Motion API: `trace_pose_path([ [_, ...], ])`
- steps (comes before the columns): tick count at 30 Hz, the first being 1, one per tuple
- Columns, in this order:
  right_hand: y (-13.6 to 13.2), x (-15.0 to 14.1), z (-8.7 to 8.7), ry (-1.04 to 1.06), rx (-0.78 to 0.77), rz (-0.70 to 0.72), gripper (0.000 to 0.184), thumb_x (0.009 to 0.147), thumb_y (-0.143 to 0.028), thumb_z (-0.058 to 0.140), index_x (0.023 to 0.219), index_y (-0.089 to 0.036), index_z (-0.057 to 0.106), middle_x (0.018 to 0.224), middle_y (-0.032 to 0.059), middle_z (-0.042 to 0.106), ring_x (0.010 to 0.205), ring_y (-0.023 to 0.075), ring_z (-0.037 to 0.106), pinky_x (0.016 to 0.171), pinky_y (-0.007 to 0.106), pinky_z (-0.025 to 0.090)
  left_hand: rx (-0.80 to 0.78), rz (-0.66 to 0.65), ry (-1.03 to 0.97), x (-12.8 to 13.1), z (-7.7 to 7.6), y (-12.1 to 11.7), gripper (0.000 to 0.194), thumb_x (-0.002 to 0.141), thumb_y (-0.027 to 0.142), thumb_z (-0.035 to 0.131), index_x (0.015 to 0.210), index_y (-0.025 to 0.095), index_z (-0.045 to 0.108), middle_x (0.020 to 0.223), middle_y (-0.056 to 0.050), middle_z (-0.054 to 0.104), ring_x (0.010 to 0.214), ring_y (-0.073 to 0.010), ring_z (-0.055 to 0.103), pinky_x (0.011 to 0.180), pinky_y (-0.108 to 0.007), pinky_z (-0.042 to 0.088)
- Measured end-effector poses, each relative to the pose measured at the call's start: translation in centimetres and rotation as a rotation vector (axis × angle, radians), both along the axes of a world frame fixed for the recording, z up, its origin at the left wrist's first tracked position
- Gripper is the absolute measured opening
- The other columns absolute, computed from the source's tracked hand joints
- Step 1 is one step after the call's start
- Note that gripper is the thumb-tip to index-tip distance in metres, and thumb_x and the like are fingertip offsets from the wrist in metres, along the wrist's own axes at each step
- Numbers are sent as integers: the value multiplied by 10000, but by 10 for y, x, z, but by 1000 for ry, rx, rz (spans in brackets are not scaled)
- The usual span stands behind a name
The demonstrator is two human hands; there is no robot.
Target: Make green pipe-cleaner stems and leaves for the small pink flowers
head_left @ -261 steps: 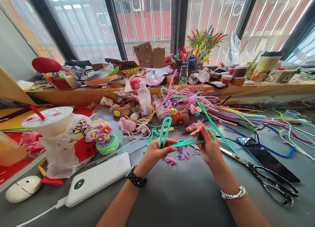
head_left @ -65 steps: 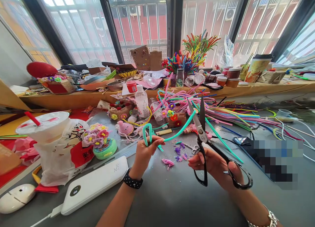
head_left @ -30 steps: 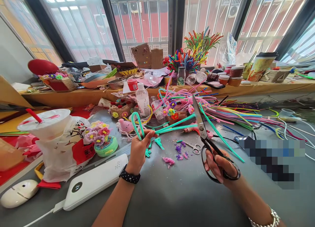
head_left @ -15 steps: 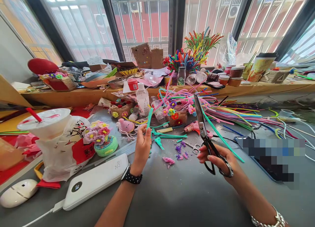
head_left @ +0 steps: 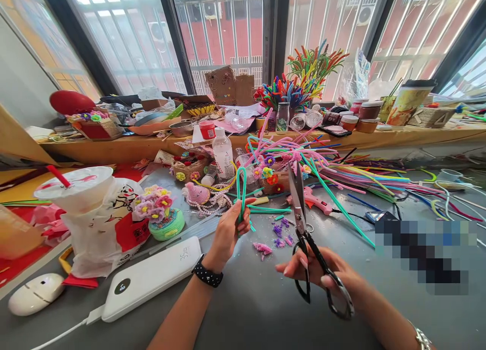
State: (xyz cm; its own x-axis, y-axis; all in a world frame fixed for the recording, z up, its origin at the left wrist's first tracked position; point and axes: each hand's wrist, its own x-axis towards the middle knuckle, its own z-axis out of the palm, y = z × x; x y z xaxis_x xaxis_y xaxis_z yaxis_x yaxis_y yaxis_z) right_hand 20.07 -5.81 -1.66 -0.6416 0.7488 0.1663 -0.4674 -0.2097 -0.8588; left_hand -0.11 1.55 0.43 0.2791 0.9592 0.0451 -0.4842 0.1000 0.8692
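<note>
My left hand (head_left: 227,232) pinches a teal pipe cleaner (head_left: 240,193) bent into a narrow upright loop. Large black-handled scissors (head_left: 304,228) are gripped in my right hand (head_left: 322,275), blades together and pointing up and away, just right of the loop. Cut teal pieces (head_left: 268,209) lie on the grey table (head_left: 266,309) beyond my left hand. Small pink and purple scraps (head_left: 271,243) sit between my hands.
A white power bank (head_left: 150,276) and mouse (head_left: 34,293) lie at the left, beside a bagged drink cup (head_left: 81,198) and a flower pot craft (head_left: 161,213). A pile of coloured pipe cleaners (head_left: 341,172), a pink glue gun (head_left: 315,202), bottles (head_left: 223,155) and baskets crowd the far side.
My right hand drew the scissors nearer and left, blades now upright. My left hand turned the teal piece so its loop shows; a long teal offcut lies on the table.
</note>
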Motion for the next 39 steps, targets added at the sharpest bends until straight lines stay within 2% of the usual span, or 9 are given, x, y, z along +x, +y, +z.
trace_pose_path([
  [7,2,3,0,-31,17,-98,345,609,-437,639,764,-158,509,872,99,613,975,275,526,903,509,278,-31,-40,-49,1,0,1,217,776,252,475,918,128,584,677,8,434,573,-63,430,514,-181,372],
  [9,3,4,-2,-23,56,-66,399,592,-477,633,790,-147,524,836,99,616,923,271,551,872,505,317,13,5,48,2,-2,2,202,765,256,487,899,138,581,697,4,465,578,-65,440,515,-179,371],
  [12,3,1,-7,-21,85,-3,456,591,-525,606,814,-135,529,800,103,617,849,255,578,828,497,358,166,151,349,3,-7,2,184,766,290,475,769,139,579,611,19,479,501,-61,413,455,-173,333],
  [16,1,-5,-14,-9,21,116,457,577,-514,622,789,-125,509,795,117,617,843,262,580,824,515,348,359,307,702,4,-12,0,253,789,316,429,624,151,526,522,40,441,440,-62,372,427,-185,286],
  [25,0,-9,-19,7,7,150,450,608,-530,578,790,-127,493,798,118,604,857,270,572,811,505,356,515,417,815,3,-14,0,258,829,306,352,638,172,461,591,33,416,507,-79,376,495,-194,305],
  [29,-2,-11,-11,23,9,108,446,620,-546,556,770,-133,477,795,115,587,837,265,574,805,495,361,607,405,864,4,-11,-3,253,833,269,349,632,169,467,609,20,421,571,-98,407,550,-208,331],
  [32,-1,-11,-5,36,50,77,439,612,-557,555,749,-150,462,760,93,570,841,255,563,799,473,365,715,332,897,7,-9,-6,237,831,231,355,665,161,510,640,5,438,618,-110,423,603,-222,352],
  [37,2,-3,-2,61,112,-18,493,588,-622,512,778,-171,457,674,25,485,789,219,533,833,470,332,814,82,871,10,-15,-8,270,835,158,323,1010,188,525,742,-21,486,640,-111,447,595,-211,396],
  [39,2,-1,-1,64,122,-40,497,581,-626,512,785,-177,448,666,9,455,756,198,519,845,465,323,819,46,890,9,-17,-7,279,832,161,334,1032,193,527,735,-22,488,631,-109,461,595,-212,409],
])
